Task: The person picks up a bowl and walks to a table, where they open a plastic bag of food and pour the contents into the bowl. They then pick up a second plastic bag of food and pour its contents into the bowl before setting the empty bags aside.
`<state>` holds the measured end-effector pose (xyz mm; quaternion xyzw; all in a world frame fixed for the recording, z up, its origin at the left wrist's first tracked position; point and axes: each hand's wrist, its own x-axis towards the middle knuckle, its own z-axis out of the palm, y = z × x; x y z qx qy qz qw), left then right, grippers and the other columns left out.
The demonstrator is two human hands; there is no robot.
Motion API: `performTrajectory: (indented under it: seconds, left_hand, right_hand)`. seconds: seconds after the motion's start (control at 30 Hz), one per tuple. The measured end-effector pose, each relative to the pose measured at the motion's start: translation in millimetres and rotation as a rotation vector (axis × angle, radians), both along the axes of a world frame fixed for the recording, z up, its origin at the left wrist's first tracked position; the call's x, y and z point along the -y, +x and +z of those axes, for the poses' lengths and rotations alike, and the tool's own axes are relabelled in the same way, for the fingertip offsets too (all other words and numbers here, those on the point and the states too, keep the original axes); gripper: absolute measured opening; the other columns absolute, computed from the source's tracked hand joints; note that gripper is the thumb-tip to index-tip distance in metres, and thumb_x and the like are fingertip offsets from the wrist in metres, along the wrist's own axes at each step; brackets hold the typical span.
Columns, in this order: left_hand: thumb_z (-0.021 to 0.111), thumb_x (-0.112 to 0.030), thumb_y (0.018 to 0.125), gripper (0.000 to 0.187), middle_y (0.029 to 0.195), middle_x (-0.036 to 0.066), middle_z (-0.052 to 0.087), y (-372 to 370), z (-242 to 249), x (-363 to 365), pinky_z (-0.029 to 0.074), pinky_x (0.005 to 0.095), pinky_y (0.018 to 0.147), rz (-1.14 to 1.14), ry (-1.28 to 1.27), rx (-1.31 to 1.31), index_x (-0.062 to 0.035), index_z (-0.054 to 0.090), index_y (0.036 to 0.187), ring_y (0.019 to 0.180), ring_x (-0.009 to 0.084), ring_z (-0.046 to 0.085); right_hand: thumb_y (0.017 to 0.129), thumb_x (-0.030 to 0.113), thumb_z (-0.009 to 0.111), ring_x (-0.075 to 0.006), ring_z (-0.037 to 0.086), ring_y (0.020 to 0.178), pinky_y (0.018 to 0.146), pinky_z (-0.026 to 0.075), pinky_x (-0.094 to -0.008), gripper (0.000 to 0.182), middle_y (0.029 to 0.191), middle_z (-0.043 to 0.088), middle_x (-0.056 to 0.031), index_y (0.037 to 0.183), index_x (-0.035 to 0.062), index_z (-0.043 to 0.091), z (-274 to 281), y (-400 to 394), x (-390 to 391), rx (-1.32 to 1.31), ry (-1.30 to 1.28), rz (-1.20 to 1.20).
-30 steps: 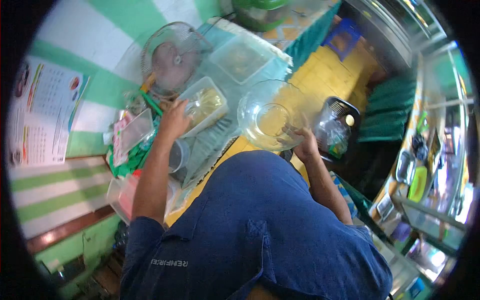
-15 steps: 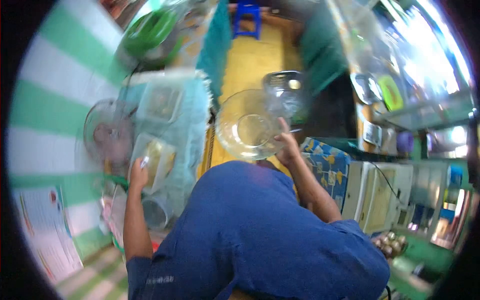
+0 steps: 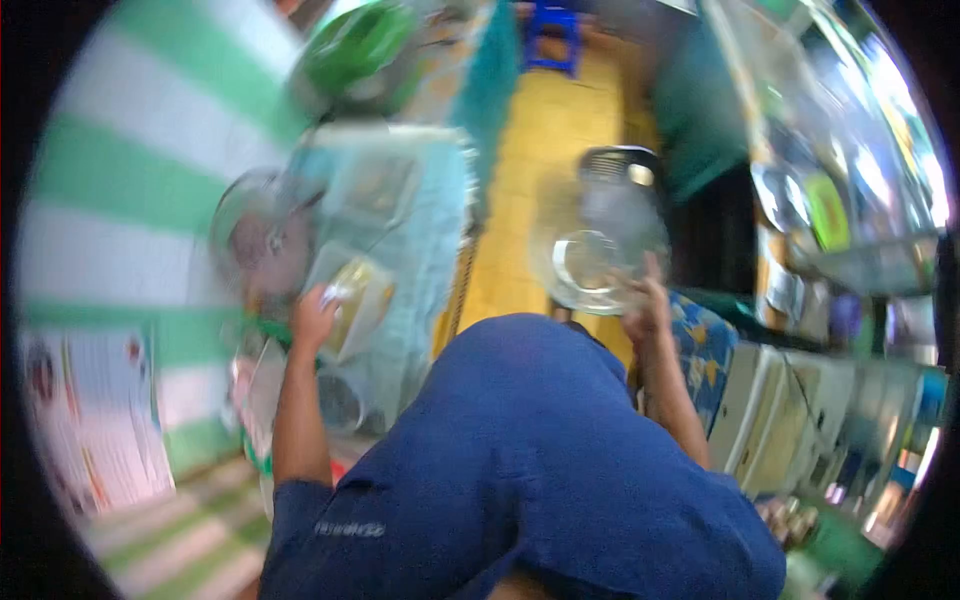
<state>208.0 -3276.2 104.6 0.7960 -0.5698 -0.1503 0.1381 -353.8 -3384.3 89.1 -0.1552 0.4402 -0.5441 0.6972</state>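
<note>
A clear glass bowl [image 3: 556, 262], blurred by motion, is gripped at its right rim by my right hand [image 3: 648, 305] above the yellow floor. On the left, my left hand [image 3: 314, 318] is closed at the edge of a clear plastic container [image 3: 350, 332] with something yellowish inside. A small shiny bit shows at its fingertips, too smeared to name. The container rests on a table with a light blue cloth [image 3: 425, 240]. Behind it lies another clear container [image 3: 375, 190].
A fan [image 3: 265, 235] stands by the striped wall, left of the table. Beyond the bowl is a dark basket [image 3: 618, 165]. A blue stool [image 3: 553, 40] stands far down the aisle. Green covers [image 3: 360, 50] sit back left; a crowded counter [image 3: 775, 190] runs along the right.
The whole view has shifted, so most things appear further right. The glass bowl has moved right with my right hand, now overlapping the basket. My left hand stays at the container.
</note>
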Motion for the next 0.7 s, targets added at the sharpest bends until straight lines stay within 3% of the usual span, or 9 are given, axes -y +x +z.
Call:
performTrajectory:
  seconds: [0.13, 0.3, 0.37, 0.47, 0.57, 0.7]
  left_hand:
    - [0.07, -0.025, 0.081, 0.027, 0.085, 0.021, 0.065, 1.4, 9.6, -3.9, 0.047, 0.0446, 0.069, 0.044, -0.119, -0.069, -0.0029, 0.062, 0.094, 0.08, 0.0401, 0.063]
    - [0.071, -0.019, 0.082, 0.022, 0.077, 0.016, 0.063, -11.7, 62.3, -8.1, 0.046, 0.0381, 0.066, 0.158, -0.249, -0.136, -0.0007, 0.06, 0.091, 0.07, 0.0275, 0.06]
    - [0.07, -0.017, 0.083, 0.02, 0.073, 0.012, 0.061, -2.0, 59.6, -6.3, 0.045, 0.0337, 0.065, 0.191, -0.318, -0.229, -0.0005, 0.059, 0.089, 0.066, 0.019, 0.056]
    - [0.07, -0.017, 0.083, 0.021, 0.074, 0.012, 0.062, -2.3, 83.6, 0.8, 0.045, 0.0337, 0.064, 0.188, -0.351, -0.174, -0.0003, 0.059, 0.089, 0.066, 0.0193, 0.056]
    - [0.069, -0.016, 0.084, 0.021, 0.078, 0.016, 0.064, 1.7, 97.1, 12.3, 0.047, 0.037, 0.067, 0.077, -0.287, -0.157, 0.0007, 0.059, 0.091, 0.07, 0.0267, 0.061]
    - [0.068, -0.016, 0.084, 0.022, 0.086, 0.022, 0.066, 1.8, 114.7, 25.6, 0.048, 0.042, 0.07, -0.037, -0.17, -0.017, 0.0011, 0.061, 0.096, 0.079, 0.0365, 0.065]
  right_hand:
    - [0.08, 0.007, 0.042, -0.0413, 0.048, 0.118, 0.089, 0.047, -0.0664, 0.081, 0.133, 0.042, -0.0262, 0.153, 0.0295, 0.015, -12.5, -9.7, 7.7, 0.08, 0.092, 0.094]
    - [0.079, 0.007, 0.043, -0.0389, 0.053, 0.113, 0.088, 0.048, -0.0644, 0.082, 0.129, 0.045, -0.0254, 0.153, 0.0278, 0.016, -4.7, 5.2, 24.0, 0.079, 0.134, 0.142]
    - [0.078, 0.006, 0.044, -0.0387, 0.052, 0.114, 0.089, 0.048, -0.0632, 0.083, 0.128, 0.045, -0.0249, 0.153, 0.0277, 0.016, -9.8, 16.4, 32.3, 0.057, 0.098, 0.217]
    - [0.077, 0.004, 0.045, -0.0391, 0.052, 0.113, 0.092, 0.047, -0.0607, 0.084, 0.131, 0.045, -0.0242, 0.153, 0.0273, 0.017, -3.3, 48.8, 41.5, 0.056, 0.098, 0.328]
    - [0.076, 0.003, 0.046, -0.0401, 0.05, 0.114, 0.089, 0.048, -0.0619, 0.085, 0.135, 0.043, -0.0244, 0.153, 0.0265, 0.018, -17.1, 84.6, 55.4, 0.111, 0.023, 0.393]
    - [0.077, 0.003, 0.045, -0.0388, 0.049, 0.114, 0.088, 0.047, -0.0637, 0.084, 0.129, 0.045, -0.0224, 0.153, 0.0253, 0.017, -6.1, 138.5, 65.9, 0.095, 0.043, 0.612]
